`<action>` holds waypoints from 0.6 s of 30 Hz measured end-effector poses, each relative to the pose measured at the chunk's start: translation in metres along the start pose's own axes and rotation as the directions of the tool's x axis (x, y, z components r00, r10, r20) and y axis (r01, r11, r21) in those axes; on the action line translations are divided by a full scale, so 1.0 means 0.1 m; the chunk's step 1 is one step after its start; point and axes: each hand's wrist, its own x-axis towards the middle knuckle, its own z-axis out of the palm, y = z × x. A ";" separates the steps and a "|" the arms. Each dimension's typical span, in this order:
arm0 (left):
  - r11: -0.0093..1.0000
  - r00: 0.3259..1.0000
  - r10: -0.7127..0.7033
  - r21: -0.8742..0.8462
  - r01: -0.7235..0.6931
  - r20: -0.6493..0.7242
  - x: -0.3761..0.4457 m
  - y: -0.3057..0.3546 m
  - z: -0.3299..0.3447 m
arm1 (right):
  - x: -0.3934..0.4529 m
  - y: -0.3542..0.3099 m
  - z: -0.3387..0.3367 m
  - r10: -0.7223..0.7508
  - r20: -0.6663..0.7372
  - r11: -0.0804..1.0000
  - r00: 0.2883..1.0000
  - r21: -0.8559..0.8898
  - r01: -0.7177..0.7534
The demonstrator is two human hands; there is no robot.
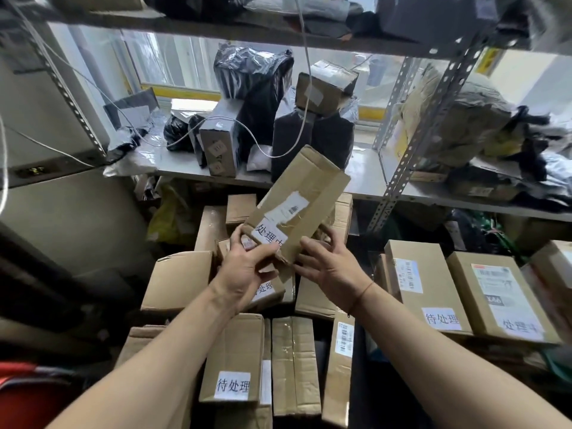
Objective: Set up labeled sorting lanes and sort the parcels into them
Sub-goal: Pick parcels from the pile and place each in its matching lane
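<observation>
A long brown cardboard parcel point(305, 196) with a barcode sticker and a white Chinese-character label is held up, tilted, over the pile. My left hand point(247, 267) grips its lower end, thumb across the label. My right hand point(325, 264) holds the lower right corner from the side, fingers curled behind it. Below lie several cardboard boxes; one point(233, 360) near the front and one point(424, 283) at the right carry white Chinese-character labels, and a third labelled box point(498, 295) lies beside it.
A metal shelf point(365, 184) crosses behind the held parcel, carrying black plastic-wrapped packages point(253, 85) and a small box point(218, 147). A perforated steel post point(418, 140) slants at the right. White cables point(305, 72) hang across the shelf. A grey cabinet point(62, 212) stands at left.
</observation>
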 end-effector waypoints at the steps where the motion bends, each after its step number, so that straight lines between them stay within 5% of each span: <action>1: 0.999 0.999 -0.035 0.015 0.035 0.020 -0.03 -0.01 -0.04 | 0.00 0.00 -0.04 -0.003 -0.006 1.000 1.000 -0.005 0.003; 4: 0.986 0.997 -0.071 0.151 0.065 0.034 -0.08 0.08 -0.20 | -0.04 -0.05 -0.16 -0.007 -0.005 0.998 1.000 -0.057 0.007; 8: 0.926 0.987 0.162 0.349 -0.145 -0.021 -0.09 0.22 -0.32 | -0.10 -0.11 -0.25 -0.046 0.005 0.954 0.999 -0.297 0.045; 18: 0.859 0.990 0.140 0.495 -0.132 0.020 -0.24 0.15 -0.24 | -0.19 -0.02 -0.30 -0.037 -0.019 0.890 0.999 -0.455 0.024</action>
